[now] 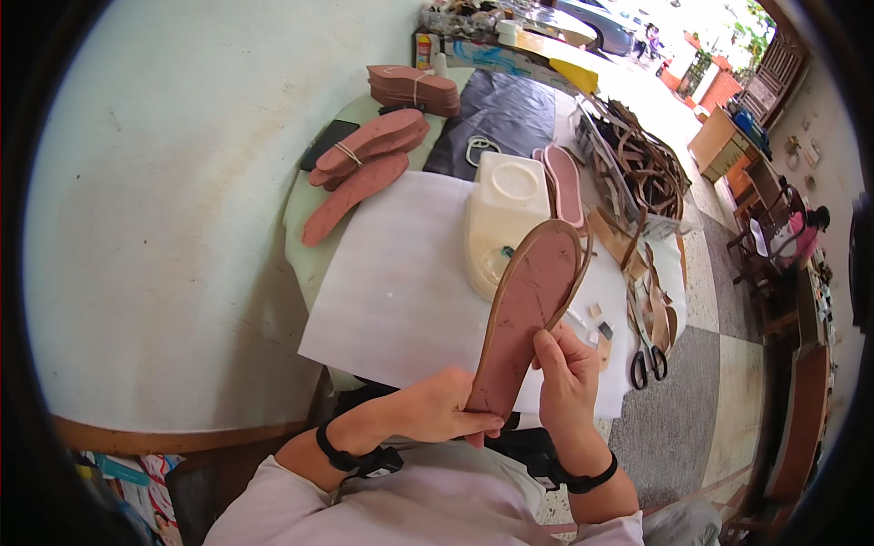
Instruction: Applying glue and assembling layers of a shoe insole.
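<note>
Head: 2 grips (444,403) (568,366) w/ ≥1 sole (535,291); 1 scissors (649,349).

Small footwear workshop, by the look of it: banded stacks of reddish sole pieces (414,94) on the worktable, a brown-edged sole (533,291) in hand, a crate heaped with brown strips (642,159), and black-handled scissors (647,340) among loose offcuts (669,309). Work surface part-covered by a white sheet (401,282) and a dark sheet (505,109), a cream plastic container (510,205) on top. Room modest, with pale wall (182,227), tiled floor (665,437), wooden desk (722,150), and a wide opening onto daylight, where a parked car (605,25) shows.
</note>
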Demonstrator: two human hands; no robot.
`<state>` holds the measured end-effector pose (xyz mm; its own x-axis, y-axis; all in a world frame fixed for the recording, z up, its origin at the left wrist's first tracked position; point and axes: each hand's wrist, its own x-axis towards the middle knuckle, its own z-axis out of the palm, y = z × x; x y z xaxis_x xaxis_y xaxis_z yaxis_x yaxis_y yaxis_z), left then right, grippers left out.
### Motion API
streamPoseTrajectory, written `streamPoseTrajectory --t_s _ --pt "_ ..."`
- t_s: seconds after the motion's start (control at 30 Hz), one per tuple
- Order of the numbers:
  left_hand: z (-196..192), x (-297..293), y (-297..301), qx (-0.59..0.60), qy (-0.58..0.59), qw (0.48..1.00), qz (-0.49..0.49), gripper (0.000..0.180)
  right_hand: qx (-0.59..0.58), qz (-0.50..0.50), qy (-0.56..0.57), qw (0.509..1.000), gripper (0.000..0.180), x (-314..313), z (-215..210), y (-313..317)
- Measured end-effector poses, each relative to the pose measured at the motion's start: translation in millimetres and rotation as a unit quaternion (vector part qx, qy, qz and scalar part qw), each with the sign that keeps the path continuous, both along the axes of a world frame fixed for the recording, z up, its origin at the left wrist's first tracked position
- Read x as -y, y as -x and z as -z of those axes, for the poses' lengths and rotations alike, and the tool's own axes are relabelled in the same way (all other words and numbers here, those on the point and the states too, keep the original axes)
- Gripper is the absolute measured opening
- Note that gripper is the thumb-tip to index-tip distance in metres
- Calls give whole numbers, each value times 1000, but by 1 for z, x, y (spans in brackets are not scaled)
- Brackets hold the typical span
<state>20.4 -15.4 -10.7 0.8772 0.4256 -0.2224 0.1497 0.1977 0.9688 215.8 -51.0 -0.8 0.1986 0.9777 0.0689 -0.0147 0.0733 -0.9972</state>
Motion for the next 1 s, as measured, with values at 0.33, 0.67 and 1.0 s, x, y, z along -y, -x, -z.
streamPoseTrajectory --t_s 0.33,0.67,1.0 --pt "-29 -17 34 17 26 996 -89 25 2 -114 34 993 9 -9 -21 21" --pt "5 -93 168 -145 -224 825 -498 30 52 57 -30 997 21 -121 -55 -105" --pt "78 -163 180 -271 -477 670 -499 49 102 57 173 978 20 -240 31 -185"
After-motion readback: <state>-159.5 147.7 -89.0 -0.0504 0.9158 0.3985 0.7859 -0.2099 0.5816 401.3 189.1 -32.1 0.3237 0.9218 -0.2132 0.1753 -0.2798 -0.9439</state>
